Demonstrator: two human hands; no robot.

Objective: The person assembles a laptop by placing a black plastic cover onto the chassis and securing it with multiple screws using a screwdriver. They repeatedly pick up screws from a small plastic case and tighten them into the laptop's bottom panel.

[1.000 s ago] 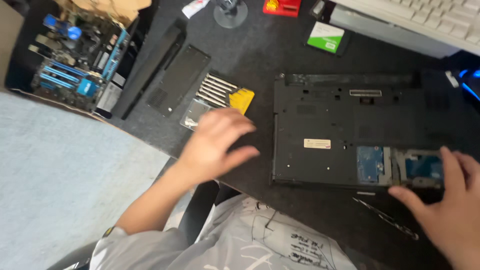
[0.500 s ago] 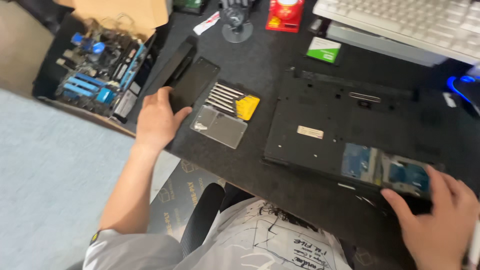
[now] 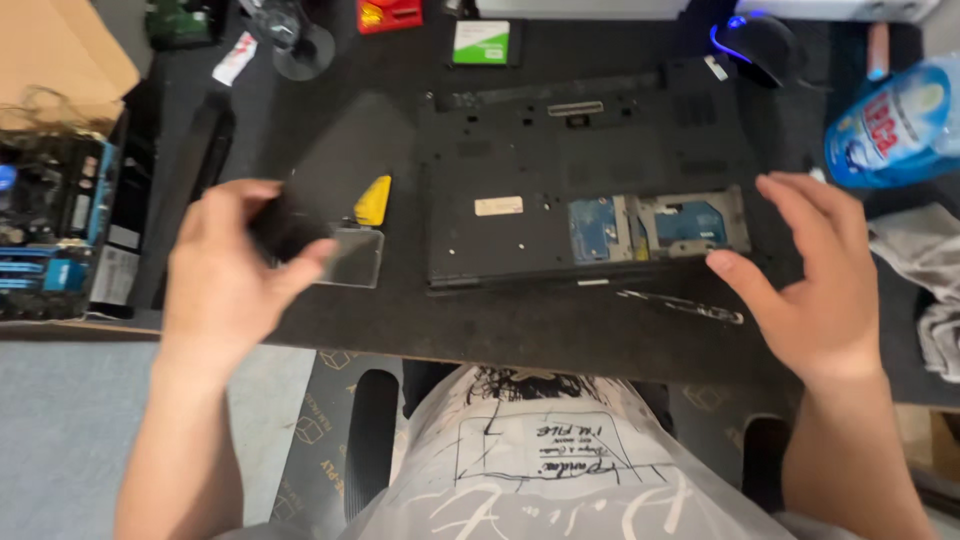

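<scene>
A black laptop (image 3: 580,180) lies upside down on the dark desk mat (image 3: 520,330), with an open bay (image 3: 660,225) showing blue circuit boards. My left hand (image 3: 225,280) grips a black cover panel (image 3: 340,160) by its lower corner, just left of a yellow bit holder (image 3: 375,200) and its clear case (image 3: 355,258). My right hand (image 3: 815,275) hovers with fingers spread at the laptop's right front corner, holding nothing. Metal tweezers (image 3: 680,305) lie in front of the laptop, near my right thumb.
A blue motherboard (image 3: 50,230) and a cardboard box (image 3: 60,50) sit at the far left. Behind the laptop are a green-and-white drive (image 3: 482,42), a red item (image 3: 390,12) and a blue-lit mouse (image 3: 755,40). A blue bottle (image 3: 895,120) and a cloth (image 3: 925,260) are at the right.
My left hand moved left from the bit case to the black cover panel and took hold of it. My right hand has come off the laptop's bay edge and opened.
</scene>
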